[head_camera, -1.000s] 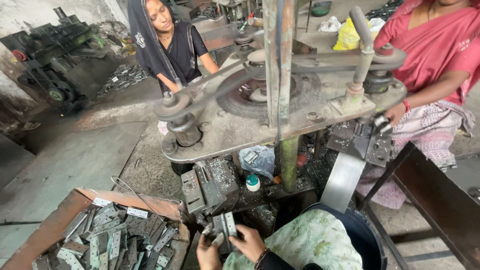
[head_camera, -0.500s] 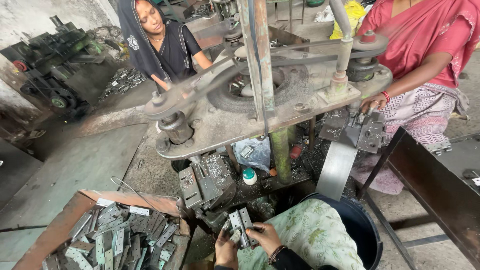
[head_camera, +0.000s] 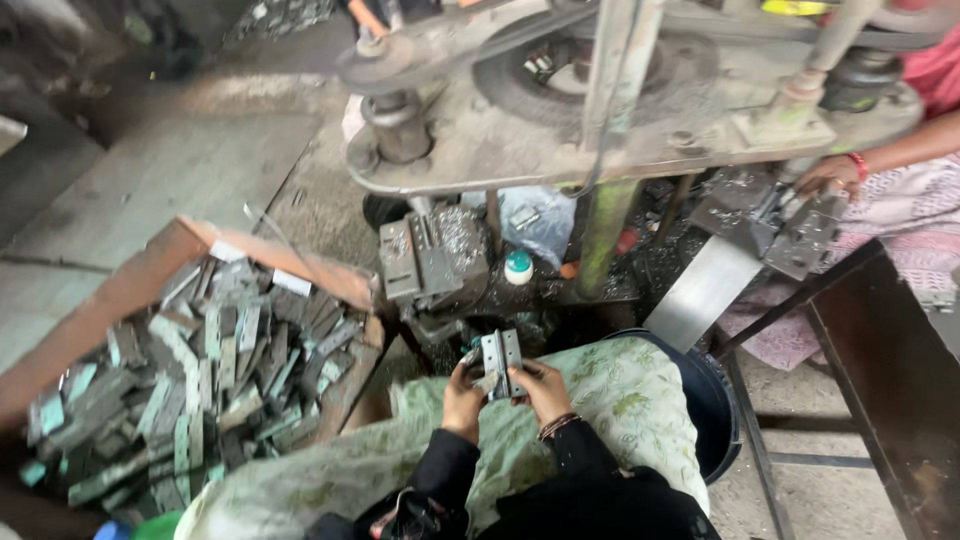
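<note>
Both my hands hold a grey metal hinge (head_camera: 499, 360) upright over my lap, which is covered by a green patterned cloth (head_camera: 610, 420). My left hand (head_camera: 462, 394) grips its left lower side. My right hand (head_camera: 541, 386), with a bangle at the wrist, grips its right side. Just beyond the hinge sits a dark metal die block (head_camera: 432, 262) under the press table (head_camera: 600, 130).
A rusty orange bin (head_camera: 150, 270) at my left is full of several grey-green metal hinges (head_camera: 190, 370). A steel chute (head_camera: 703, 290) slopes down to a dark blue bucket (head_camera: 715, 420). Another person's hand (head_camera: 826, 178) works at a tool on the right. A white-capped bottle (head_camera: 517, 266) stands under the table.
The view has tilted down and closer. My hands have brought the hinge up from beside the bin to the middle of my lap. The person at the back is out of view.
</note>
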